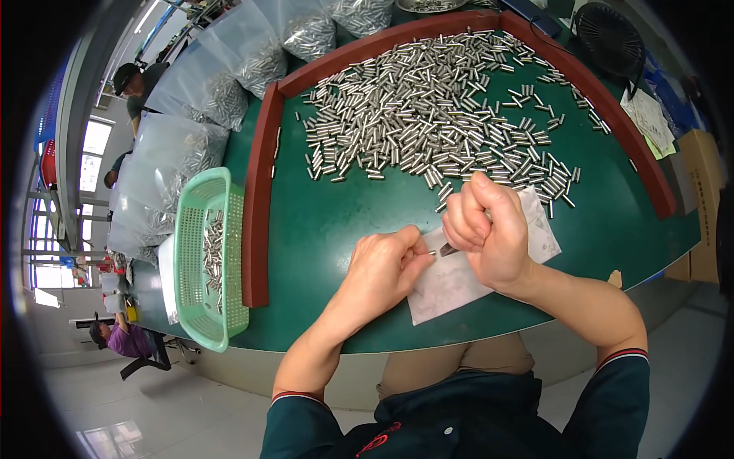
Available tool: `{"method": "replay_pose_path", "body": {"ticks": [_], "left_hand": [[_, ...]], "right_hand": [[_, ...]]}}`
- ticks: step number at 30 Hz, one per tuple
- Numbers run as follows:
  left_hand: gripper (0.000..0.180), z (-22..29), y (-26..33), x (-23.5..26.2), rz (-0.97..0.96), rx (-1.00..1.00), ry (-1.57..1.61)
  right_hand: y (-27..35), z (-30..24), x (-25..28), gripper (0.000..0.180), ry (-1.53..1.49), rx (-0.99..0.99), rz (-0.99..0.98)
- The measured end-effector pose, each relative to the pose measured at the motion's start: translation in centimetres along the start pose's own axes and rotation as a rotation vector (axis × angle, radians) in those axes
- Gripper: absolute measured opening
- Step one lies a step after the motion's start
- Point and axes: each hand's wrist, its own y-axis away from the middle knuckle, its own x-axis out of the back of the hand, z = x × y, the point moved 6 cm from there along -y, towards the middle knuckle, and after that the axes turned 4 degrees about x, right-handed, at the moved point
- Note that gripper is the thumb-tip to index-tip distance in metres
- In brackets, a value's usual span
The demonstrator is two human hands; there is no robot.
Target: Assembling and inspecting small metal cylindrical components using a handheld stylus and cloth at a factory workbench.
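Observation:
My left hand [382, 268] is closed, with a small metal pin [433, 253] pinched between thumb and fingers. Close to its right, my right hand [493, 233] makes a fist around a small tool whose dark, flat tip [448, 249] points at the pin. The tool's handle is hidden in the fist, so I cannot tell its exact kind. Under both hands lies a smudged white sheet [445, 294] on the green tabletop [336, 218]. Beyond them spreads a large heap of short, shiny metal pins [405, 115].
A red-brown frame [260, 222] borders the heap. Left of it stands a light green basket [237, 287] with some pins inside. Clear bags of pins [164, 164] line the far left. A black fan [609, 42], papers [648, 118] and a cardboard box [702, 191] are at right.

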Motion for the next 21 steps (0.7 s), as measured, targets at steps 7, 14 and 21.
{"method": "replay_pose_path", "body": {"ticks": [7,14,21], "left_hand": [[0.015,-0.08,-0.03,-0.13,0.003,0.037,0.012],[0.015,-0.08,-0.06,-0.04,-0.002,0.041,-0.008],[0.015,-0.43,-0.10,-0.16,-0.016,0.066,0.044]], "right_hand": [[0.06,0.24,-0.01,0.044,0.040,0.023,-0.002],[0.01,0.39,-0.13,0.043,0.052,0.031,-0.014],[0.26,0.39,-0.44,0.043,0.089,0.056,-0.034]]}}
